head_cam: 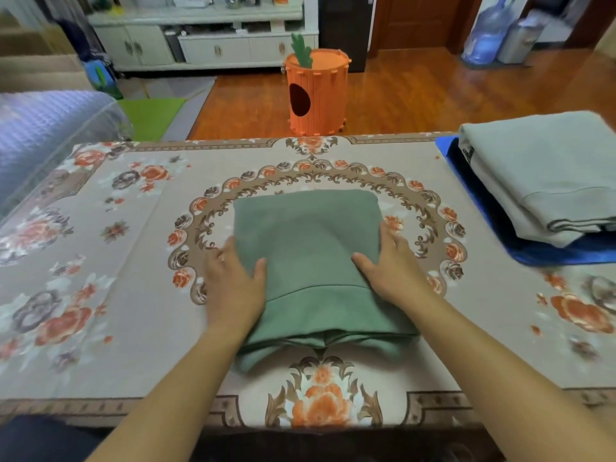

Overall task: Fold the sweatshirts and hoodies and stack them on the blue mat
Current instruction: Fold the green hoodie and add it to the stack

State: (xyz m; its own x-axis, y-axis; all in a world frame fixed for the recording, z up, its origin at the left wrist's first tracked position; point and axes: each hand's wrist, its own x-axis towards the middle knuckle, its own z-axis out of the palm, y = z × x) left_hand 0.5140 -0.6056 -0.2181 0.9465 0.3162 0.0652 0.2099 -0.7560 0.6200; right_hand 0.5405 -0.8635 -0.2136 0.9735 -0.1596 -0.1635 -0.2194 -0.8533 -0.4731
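Note:
A folded green sweatshirt (308, 248) lies in the middle of the flowered table cover (133, 295). My left hand (233, 278) lies at its left edge, thumb on top of the cloth and fingers along the side. My right hand (390, 268) mirrors it at the right edge, thumb on the cloth. Whether the fingers reach under the cloth is hidden. At the far right, the blue mat (546, 256) carries a stack topped by a folded grey sweatshirt (546, 168), with a dark garment (466, 168) under it.
Beyond the table's far edge stands an orange carrot-shaped bin (316, 95) on the wooden floor. A bluish covered cushion (43, 138) sits at the left end. A white cabinet (206, 45) and a water bottle (490, 28) stand in the background.

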